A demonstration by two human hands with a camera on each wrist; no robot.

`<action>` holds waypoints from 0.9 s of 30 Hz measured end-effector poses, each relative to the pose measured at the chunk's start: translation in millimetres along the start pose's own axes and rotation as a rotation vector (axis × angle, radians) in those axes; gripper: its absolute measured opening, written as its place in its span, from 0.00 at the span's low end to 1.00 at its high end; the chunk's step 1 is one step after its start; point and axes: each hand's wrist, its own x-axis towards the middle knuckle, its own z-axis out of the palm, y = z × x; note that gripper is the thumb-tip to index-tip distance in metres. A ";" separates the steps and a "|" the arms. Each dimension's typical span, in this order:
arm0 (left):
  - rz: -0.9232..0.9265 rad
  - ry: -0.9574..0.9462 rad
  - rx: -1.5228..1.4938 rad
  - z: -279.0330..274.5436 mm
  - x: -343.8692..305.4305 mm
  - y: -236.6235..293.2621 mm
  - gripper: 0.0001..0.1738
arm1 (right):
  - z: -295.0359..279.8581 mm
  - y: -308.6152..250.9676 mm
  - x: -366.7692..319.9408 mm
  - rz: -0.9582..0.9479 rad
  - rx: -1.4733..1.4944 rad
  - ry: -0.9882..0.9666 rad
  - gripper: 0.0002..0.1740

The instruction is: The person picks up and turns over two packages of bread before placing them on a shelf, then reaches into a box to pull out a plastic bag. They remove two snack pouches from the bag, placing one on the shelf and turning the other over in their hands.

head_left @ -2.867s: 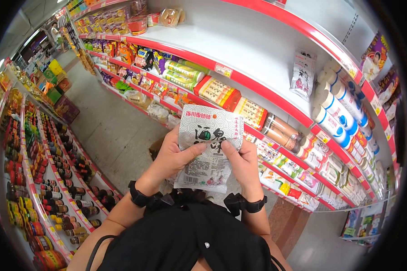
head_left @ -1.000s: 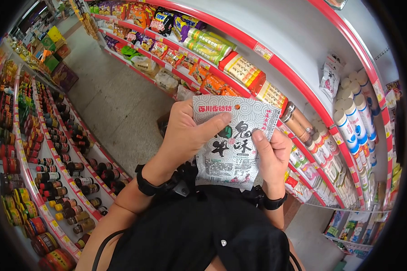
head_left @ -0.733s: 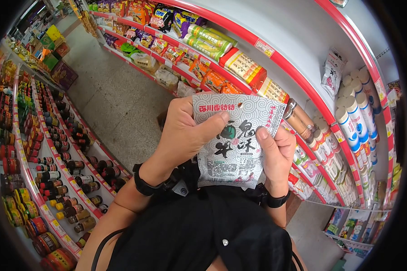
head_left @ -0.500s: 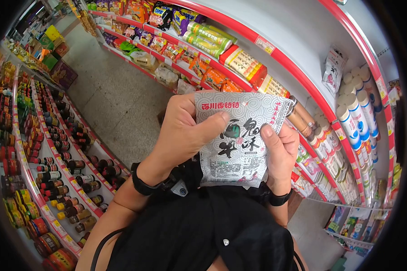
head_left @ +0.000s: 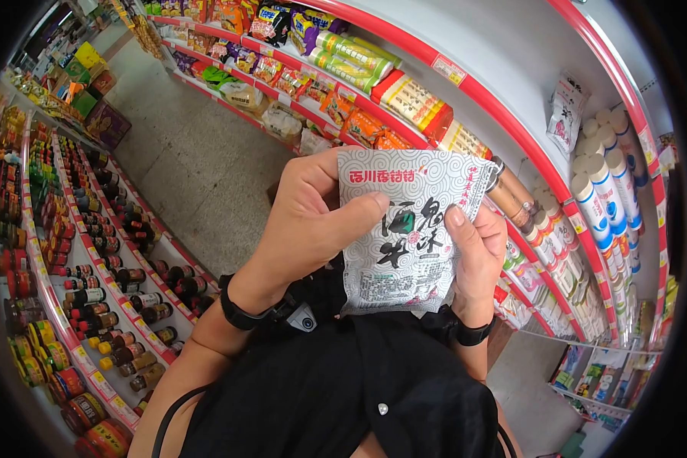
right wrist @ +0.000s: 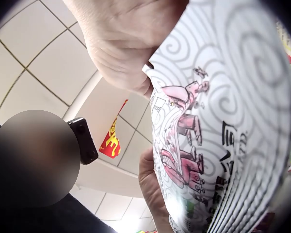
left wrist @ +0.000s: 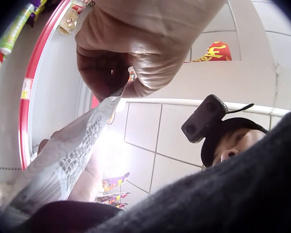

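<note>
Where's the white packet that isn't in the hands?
Head view, upper right: the loose white packet is on the grey-white shelf, to the person's right, right beside the white rolls with blue bands.

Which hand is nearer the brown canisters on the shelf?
Right. In the head view, the right hand holds the packet's right edge, just below and left of the brown canisters; the left hand holds the opposite edge, with the packet between it and them.
</note>
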 end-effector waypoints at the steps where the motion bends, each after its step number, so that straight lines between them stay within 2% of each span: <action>1: -0.001 0.000 0.000 -0.4 -0.2 -0.2 0.15 | -0.2 0.3 0.0 0.001 0.000 0.000 0.14; 16: 0.011 -0.037 -0.048 -3.2 0.8 -0.9 0.15 | -3.7 6.7 0.1 0.036 0.040 0.029 0.14; 27: -0.058 0.036 -0.069 5.0 -0.4 6.6 0.14 | -5.0 11.6 0.1 0.058 0.031 0.044 0.13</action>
